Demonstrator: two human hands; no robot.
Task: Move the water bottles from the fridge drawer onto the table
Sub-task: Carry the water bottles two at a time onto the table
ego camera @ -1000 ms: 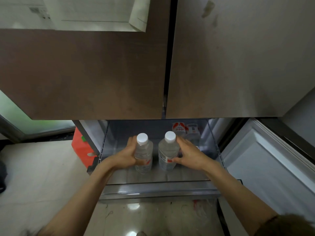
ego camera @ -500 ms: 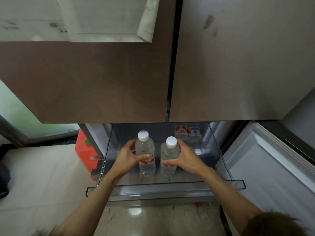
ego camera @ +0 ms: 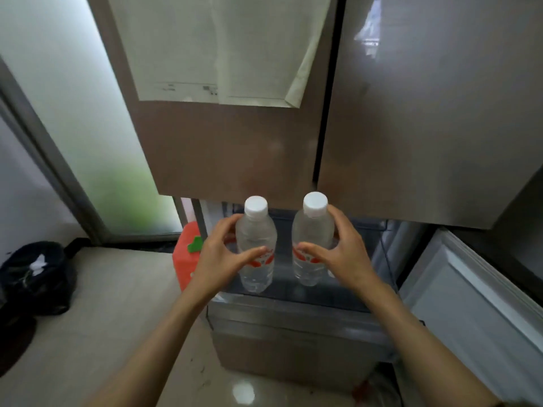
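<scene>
Two clear water bottles with white caps and red labels are held upright above the open fridge drawer (ego camera: 296,315). My left hand (ego camera: 219,259) grips the left bottle (ego camera: 256,245) round its middle, thumb across the label. My right hand (ego camera: 345,255) grips the right bottle (ego camera: 312,233) the same way. Both bottles are lifted so their caps overlap the lower edge of the brown fridge doors. The drawer's inside is mostly hidden behind the bottles and hands.
Closed brown fridge doors (ego camera: 411,127) rise above the drawer, with a paper sheet (ego camera: 217,48) stuck on the left one. An open white fridge door (ego camera: 470,312) stands at the right. A red container (ego camera: 188,257) and a black bin bag (ego camera: 38,274) sit on the floor at left.
Both hands have raised their bottles up out of the drawer. The camera has tilted up and drawn back, so more of the fridge doors and the floor at left shows.
</scene>
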